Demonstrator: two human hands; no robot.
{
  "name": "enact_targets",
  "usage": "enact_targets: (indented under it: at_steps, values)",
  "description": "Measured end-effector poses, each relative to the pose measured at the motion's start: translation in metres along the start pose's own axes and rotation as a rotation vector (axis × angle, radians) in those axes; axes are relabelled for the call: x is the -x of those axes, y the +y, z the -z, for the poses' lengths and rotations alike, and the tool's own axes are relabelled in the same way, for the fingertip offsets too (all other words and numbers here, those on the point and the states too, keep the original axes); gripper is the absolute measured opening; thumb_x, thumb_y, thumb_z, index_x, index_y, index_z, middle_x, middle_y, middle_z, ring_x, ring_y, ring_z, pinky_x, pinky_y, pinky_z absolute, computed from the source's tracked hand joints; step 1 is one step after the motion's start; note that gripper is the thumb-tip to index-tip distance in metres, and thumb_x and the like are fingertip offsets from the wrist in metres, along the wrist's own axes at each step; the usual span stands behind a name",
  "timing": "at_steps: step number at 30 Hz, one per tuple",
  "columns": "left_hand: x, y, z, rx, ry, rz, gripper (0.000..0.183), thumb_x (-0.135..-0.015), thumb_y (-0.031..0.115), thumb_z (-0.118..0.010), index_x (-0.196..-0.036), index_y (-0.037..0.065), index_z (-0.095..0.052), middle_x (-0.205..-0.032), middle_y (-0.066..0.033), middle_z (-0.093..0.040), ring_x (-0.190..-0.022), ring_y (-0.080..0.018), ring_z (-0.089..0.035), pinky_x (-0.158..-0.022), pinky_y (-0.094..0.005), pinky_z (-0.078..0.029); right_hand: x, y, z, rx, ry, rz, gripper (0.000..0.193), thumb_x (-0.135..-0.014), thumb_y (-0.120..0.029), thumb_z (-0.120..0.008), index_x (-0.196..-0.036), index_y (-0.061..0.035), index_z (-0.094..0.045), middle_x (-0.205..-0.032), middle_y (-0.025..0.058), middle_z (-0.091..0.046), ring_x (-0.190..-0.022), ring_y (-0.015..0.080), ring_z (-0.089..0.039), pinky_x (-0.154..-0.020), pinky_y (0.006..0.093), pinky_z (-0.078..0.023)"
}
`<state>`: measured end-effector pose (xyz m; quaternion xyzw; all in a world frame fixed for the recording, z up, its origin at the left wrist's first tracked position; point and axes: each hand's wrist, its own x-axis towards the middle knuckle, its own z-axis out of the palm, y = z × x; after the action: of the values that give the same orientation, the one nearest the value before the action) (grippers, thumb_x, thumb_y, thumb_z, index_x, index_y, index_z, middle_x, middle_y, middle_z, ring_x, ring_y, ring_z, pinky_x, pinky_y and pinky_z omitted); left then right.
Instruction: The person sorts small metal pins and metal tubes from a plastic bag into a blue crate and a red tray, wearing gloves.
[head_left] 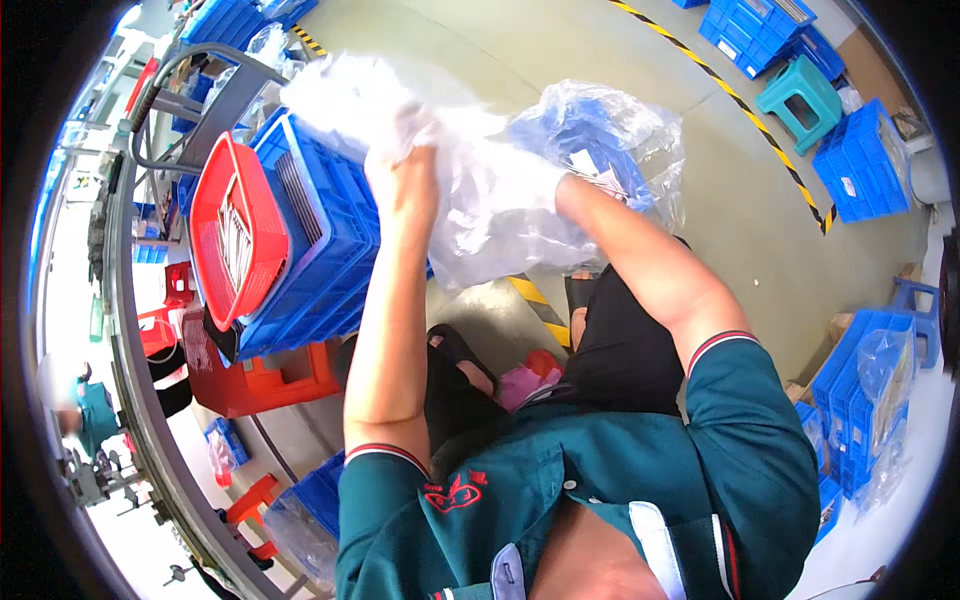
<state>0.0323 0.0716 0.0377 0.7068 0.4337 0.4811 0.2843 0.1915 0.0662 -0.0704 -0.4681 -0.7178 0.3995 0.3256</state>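
My left hand point(402, 150), in a thin white glove, grips the upper edge of a large clear plastic bag point(480, 215) held up in front of me. My right hand point(556, 190) reaches into or behind the same bag and is mostly hidden by the crumpled film. A second clear bag with blue parts inside point(600, 140) lies just beyond my right hand. Directly left of my left hand stands a blue crate point(320, 240) with a red basket point(235, 225) leaning on it.
The blue crate rests on a red stool point(265, 385). A conveyor line point(130, 330) runs down the left side. More blue crates point(860, 160) and a teal stool point(800, 100) stand at the upper right, behind yellow-black floor tape point(740, 100). Bagged blue crates point(860, 390) stand at right.
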Motion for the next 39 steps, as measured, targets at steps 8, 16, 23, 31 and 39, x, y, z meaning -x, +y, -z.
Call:
enact_targets:
  at_steps: [8,16,23,31,39]
  values:
    - [-0.033,0.083,-0.039,0.118,-0.338,-0.295,0.024,-0.077,0.011,-0.054,-0.099,0.007,-0.062,-0.087,-0.0040,-0.063,-0.081,-0.0136,-0.056,-0.073,-0.0272,-0.043,0.059,0.001,0.026,0.071,0.123,-0.041,0.054,-0.073,-0.029,-0.063,-0.116,-0.0027,-0.045,-0.108,0.0176,-0.054,-0.099,0.0288,-0.052,-0.086,0.0361,-0.043]
    - [-0.023,0.077,-0.097,0.081,-0.408,-0.114,0.022,-0.071,0.018,-0.058,-0.088,0.005,-0.065,-0.081,-0.0191,-0.062,-0.078,-0.0306,-0.061,-0.072,-0.0376,-0.047,0.045,0.071,0.115,0.335,0.315,-0.266,0.043,-0.075,-0.027,-0.060,-0.109,-0.0029,-0.051,-0.102,0.0152,-0.057,-0.093,0.0248,-0.054,-0.081,0.0342,-0.044]
    - [0.017,0.039,-0.140,-0.403,-0.644,-0.073,0.021,-0.070,0.018,-0.053,-0.080,0.004,-0.065,-0.081,-0.0209,-0.062,-0.079,-0.0348,-0.060,-0.074,-0.0417,-0.047,0.062,0.093,0.112,0.538,0.449,-0.389,0.034,-0.078,-0.025,-0.057,-0.104,-0.0030,-0.055,-0.097,0.0131,-0.060,-0.088,0.0212,-0.056,-0.077,0.0324,-0.045]
    - [0.068,0.005,-0.090,-0.076,-0.606,0.212,0.034,-0.075,0.027,-0.062,-0.096,0.001,-0.061,-0.079,-0.0165,-0.062,-0.074,-0.0233,-0.061,-0.069,-0.0329,-0.046,0.078,0.109,0.141,0.489,0.726,-0.489,0.027,-0.077,-0.023,-0.054,-0.096,-0.0047,-0.061,-0.092,0.0139,-0.062,-0.086,0.0228,-0.058,-0.076,0.0321,-0.045]
    - [0.135,-0.085,0.030,0.548,-0.437,0.935,0.013,-0.081,0.014,-0.057,-0.091,0.006,-0.054,-0.064,0.0007,-0.047,-0.049,-0.0110,-0.042,-0.043,-0.0250,-0.034,0.066,0.077,0.108,0.815,0.447,-0.493,0.025,-0.072,-0.023,-0.050,-0.084,-0.0055,-0.064,-0.093,0.0182,-0.061,-0.092,0.0327,-0.056,-0.077,0.0388,-0.045]
